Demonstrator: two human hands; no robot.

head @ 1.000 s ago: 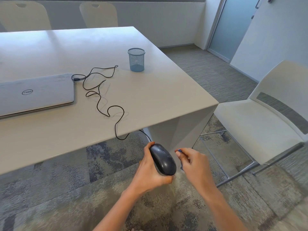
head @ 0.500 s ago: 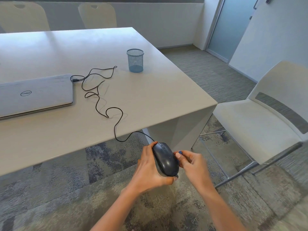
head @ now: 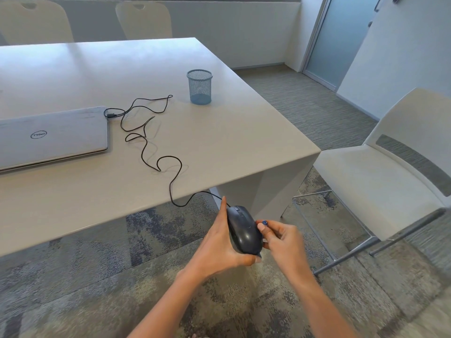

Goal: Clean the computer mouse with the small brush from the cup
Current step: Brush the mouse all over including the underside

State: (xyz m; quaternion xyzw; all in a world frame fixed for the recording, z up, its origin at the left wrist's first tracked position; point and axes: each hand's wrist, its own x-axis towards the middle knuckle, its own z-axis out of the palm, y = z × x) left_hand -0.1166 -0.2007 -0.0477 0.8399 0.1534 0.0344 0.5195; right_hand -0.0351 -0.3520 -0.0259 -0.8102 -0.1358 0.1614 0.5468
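Observation:
A black wired computer mouse [head: 244, 229] is held in front of the table's near edge, above the carpet. My left hand [head: 220, 242] grips it from the left and below. My right hand [head: 283, 241] pinches a small blue brush [head: 264, 223] against the mouse's right side; only the brush's blue end shows past my fingertips. The mouse's black cable [head: 156, 152] snakes over the table to the laptop. A blue mesh cup [head: 199, 87] stands empty on the table, far from both hands.
A closed silver laptop [head: 51, 136] lies at the left of the white table [head: 231, 132]. A white chair [head: 380, 172] stands close on the right. Two more chairs [head: 144, 19] stand behind the table. Patterned carpet lies below my hands.
My right hand has closed in from a gap beside the mouse until the brush touches its right side. The mouse sits a little higher and more upright in my left hand.

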